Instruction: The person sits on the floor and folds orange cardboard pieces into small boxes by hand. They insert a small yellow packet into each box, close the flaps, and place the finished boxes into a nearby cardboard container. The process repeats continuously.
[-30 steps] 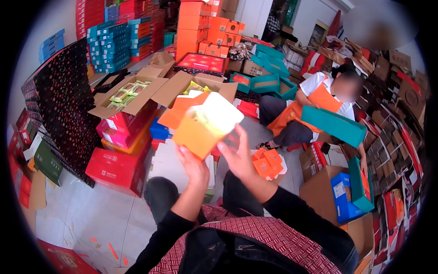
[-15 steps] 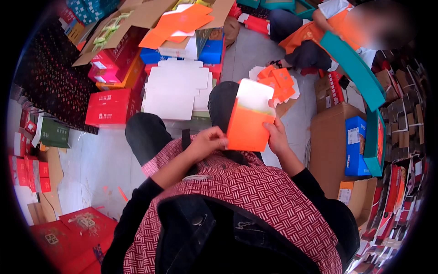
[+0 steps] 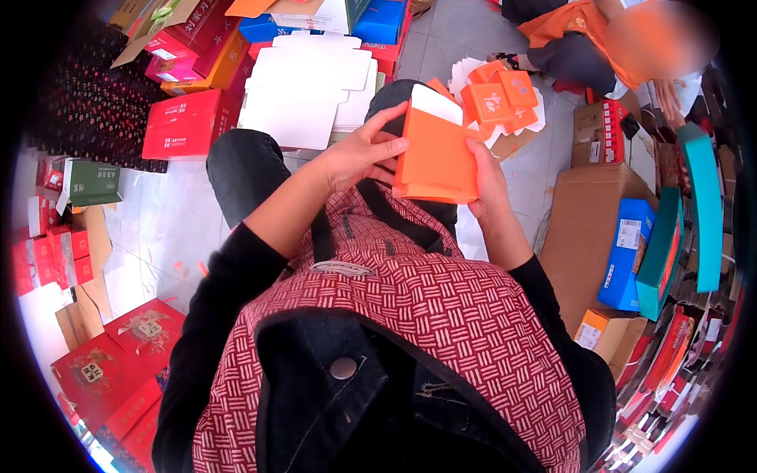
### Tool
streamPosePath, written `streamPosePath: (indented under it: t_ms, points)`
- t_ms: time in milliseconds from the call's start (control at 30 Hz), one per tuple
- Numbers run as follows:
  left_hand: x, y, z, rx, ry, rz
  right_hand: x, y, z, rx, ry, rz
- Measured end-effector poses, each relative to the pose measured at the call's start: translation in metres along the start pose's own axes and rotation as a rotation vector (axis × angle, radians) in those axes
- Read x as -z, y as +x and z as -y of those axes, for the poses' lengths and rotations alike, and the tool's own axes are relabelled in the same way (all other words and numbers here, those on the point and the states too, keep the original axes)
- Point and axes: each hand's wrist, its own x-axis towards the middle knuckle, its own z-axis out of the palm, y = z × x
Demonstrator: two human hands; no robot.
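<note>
A flat orange cardboard box blank (image 3: 436, 154) with a white inner face is held over my lap, between both hands. My left hand (image 3: 361, 151) grips its left edge, fingers curled over the front. My right hand (image 3: 485, 180) holds its right edge from behind. Beyond my knees lies a stack of white flat box blanks (image 3: 303, 83) on the floor. To the right of it sit several small folded orange boxes (image 3: 498, 98) on white sheets.
Another person in an orange vest (image 3: 579, 39) sits at the top right. Red boxes (image 3: 189, 122) lie at the left, red gift boxes (image 3: 110, 366) at the lower left. A brown carton (image 3: 579, 225), a blue box (image 3: 627, 252) and teal lids (image 3: 698, 205) stand at the right.
The view has tipped down toward my lap. The orange blank, held up in front of me before, is now low over my knees with both hands still on it.
</note>
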Motion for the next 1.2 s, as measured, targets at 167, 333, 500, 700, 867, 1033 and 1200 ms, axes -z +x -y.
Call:
streamPosePath:
  t_ms: [167,333,500,700,867,1033,1200]
  points:
    - [0.010,-0.008,-0.003,0.078,-0.031,0.085,-0.006,-0.009,-0.003,0.008,-0.011,0.037]
    - [0.005,-0.030,0.019,-0.127,0.096,-0.011,-0.011,-0.009,-0.009,0.021,0.042,-0.018]
    - [-0.014,-0.043,0.032,-0.156,0.026,-0.047,-0.018,-0.006,-0.010,0.032,0.070,-0.031]
    - [-0.012,-0.040,0.040,-0.277,0.118,-0.110,-0.025,-0.007,-0.010,0.029,0.033,-0.069]
    - [-0.011,-0.046,0.036,-0.462,0.488,-0.196,-0.023,-0.006,-0.012,0.021,0.023,-0.054]
    - [0.000,-0.044,0.033,-0.768,0.822,-0.133,-0.024,-0.012,-0.009,-0.047,0.044,-0.038]
    - [0.002,-0.041,0.032,-0.943,0.851,-0.111,-0.032,-0.027,-0.005,-0.124,0.072,-0.067]
